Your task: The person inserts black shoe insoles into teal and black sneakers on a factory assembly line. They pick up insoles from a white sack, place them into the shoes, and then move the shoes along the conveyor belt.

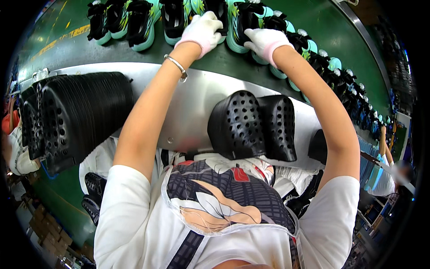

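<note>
In a white glove with a pink cuff, my left hand (pixel 204 31) reaches to the far belt, its fingers curled over the collar of a black sneaker (pixel 218 10) with a mint-green sole. My right hand (pixel 268 42), gloved alike, grips the edge of the neighbouring black, yellow and mint sneaker (pixel 237 24). Its fingertips lie at that shoe's black collar. Between my forearms, two black perforated plastic shoe forms (pixel 239 125) rest on the metal ledge (pixel 190 107) near my apron.
More sneakers (pixel 142 22) line the green belt (pixel 76 40) to the left, and a long row curves away right. A thick stack of black perforated forms (pixel 85 112) stands on the ledge at left. Other people (pixel 383 175) work at far right and far left.
</note>
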`<action>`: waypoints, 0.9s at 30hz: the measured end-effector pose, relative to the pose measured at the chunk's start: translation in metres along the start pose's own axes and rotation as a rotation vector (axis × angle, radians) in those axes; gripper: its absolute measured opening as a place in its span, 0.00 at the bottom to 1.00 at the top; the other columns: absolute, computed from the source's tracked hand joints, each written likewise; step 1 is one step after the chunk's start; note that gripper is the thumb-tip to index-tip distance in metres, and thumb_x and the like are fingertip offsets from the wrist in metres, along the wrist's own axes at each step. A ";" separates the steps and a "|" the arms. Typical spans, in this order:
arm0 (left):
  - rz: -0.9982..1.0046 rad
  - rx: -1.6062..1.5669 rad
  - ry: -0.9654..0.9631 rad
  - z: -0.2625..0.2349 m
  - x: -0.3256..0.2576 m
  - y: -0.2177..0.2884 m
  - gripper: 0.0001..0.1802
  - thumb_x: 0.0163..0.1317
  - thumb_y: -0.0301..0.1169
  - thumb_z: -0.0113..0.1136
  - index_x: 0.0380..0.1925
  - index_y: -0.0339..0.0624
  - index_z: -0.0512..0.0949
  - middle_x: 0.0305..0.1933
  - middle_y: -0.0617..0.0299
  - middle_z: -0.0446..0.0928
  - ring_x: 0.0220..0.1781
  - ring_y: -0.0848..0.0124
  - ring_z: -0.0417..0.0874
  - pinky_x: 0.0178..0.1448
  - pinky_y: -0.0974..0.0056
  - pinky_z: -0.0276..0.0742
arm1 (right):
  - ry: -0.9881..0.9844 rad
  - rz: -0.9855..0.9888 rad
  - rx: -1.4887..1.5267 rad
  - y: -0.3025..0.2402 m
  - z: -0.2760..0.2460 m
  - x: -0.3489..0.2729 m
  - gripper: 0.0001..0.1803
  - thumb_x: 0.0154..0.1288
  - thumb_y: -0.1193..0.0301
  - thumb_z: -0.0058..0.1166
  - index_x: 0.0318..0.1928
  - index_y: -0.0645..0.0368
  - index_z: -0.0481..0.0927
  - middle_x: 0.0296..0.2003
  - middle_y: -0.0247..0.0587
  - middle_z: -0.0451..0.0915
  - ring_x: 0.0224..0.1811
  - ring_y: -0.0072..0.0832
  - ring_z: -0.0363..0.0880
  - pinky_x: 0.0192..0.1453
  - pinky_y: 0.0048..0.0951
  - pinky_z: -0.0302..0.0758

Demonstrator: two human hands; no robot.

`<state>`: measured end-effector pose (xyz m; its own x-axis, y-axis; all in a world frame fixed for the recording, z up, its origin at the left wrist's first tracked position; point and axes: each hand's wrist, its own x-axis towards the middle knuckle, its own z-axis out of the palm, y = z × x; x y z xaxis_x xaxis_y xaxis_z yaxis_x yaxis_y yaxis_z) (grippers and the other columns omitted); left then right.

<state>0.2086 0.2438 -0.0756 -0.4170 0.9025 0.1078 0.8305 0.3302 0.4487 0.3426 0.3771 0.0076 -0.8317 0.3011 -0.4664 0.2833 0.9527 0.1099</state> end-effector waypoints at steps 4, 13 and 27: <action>0.103 0.006 0.117 0.010 -0.005 -0.022 0.16 0.58 0.36 0.56 0.45 0.45 0.81 0.54 0.55 0.74 0.54 0.50 0.76 0.60 0.54 0.72 | 0.289 -0.099 0.106 -0.005 -0.013 -0.047 0.16 0.68 0.59 0.48 0.47 0.55 0.78 0.40 0.48 0.81 0.45 0.46 0.80 0.49 0.43 0.76; -0.037 -0.348 0.329 -0.035 -0.071 0.015 0.20 0.61 0.38 0.61 0.52 0.47 0.79 0.57 0.51 0.73 0.48 0.59 0.81 0.57 0.62 0.76 | 0.368 -0.282 0.302 -0.067 -0.027 -0.213 0.17 0.50 0.60 0.65 0.37 0.55 0.79 0.31 0.39 0.78 0.37 0.38 0.79 0.42 0.38 0.75; -0.101 -0.578 0.242 -0.053 -0.124 0.013 0.23 0.64 0.45 0.58 0.50 0.39 0.80 0.50 0.52 0.79 0.45 0.63 0.83 0.52 0.63 0.78 | 0.423 -0.218 0.372 -0.076 -0.033 -0.232 0.17 0.44 0.64 0.69 0.33 0.56 0.78 0.28 0.38 0.77 0.32 0.36 0.79 0.37 0.34 0.75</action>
<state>0.2517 0.1213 -0.0356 -0.6107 0.7644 0.2067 0.4771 0.1469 0.8665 0.4980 0.2365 0.1363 -0.9856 0.1631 -0.0453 0.1692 0.9391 -0.2992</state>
